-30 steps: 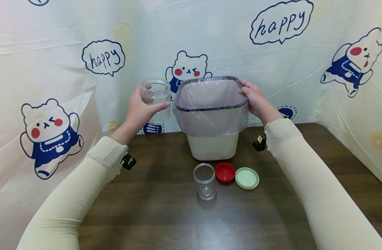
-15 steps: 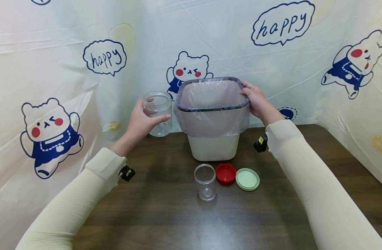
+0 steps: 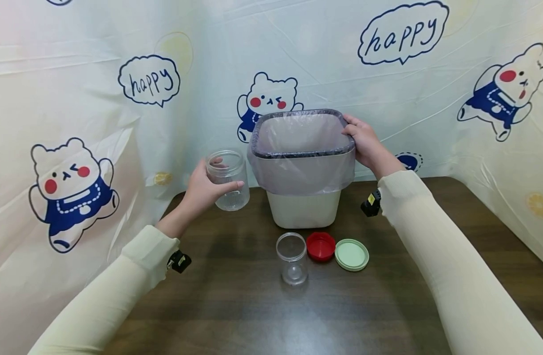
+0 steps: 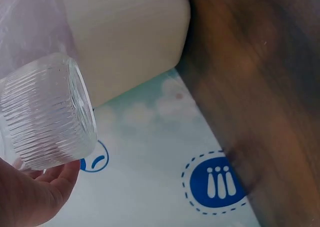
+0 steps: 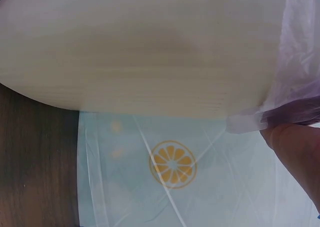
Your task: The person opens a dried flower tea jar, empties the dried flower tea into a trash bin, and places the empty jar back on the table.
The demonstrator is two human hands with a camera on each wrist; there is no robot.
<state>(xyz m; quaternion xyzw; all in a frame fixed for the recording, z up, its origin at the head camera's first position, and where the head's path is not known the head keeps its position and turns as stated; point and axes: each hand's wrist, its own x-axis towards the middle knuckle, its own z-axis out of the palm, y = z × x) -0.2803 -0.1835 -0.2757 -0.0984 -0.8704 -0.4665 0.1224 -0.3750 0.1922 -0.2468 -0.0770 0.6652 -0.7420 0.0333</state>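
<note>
My left hand [image 3: 203, 189] grips a clear, lidless jar [image 3: 234, 197] upright, fingers behind it and thumb across its front, left of the bin. Fine ribs run round the lower part of the jar [image 4: 47, 117] in the left wrist view. The right hand [image 3: 362, 140] holds the right rim of a cream trash bin [image 3: 304, 209], whose purple bag liner [image 3: 300, 175] is folded over the edge. In the right wrist view, part of that hand [image 5: 292, 147] shows beside the liner; its other fingers are hidden.
In front of the bin stands a smaller clear jar [image 3: 293, 268], open at the top. Beside it lie a red lid [image 3: 321, 246] and a pale green lid [image 3: 351, 254] on the dark wooden table [image 3: 235, 305]. A printed curtain [image 3: 200, 64] hangs behind.
My left hand has lowered the jar beside the bin, toward the table and slightly to the right. The right hand stays on the bin's rim; the bin, lids and small jar have not moved.
</note>
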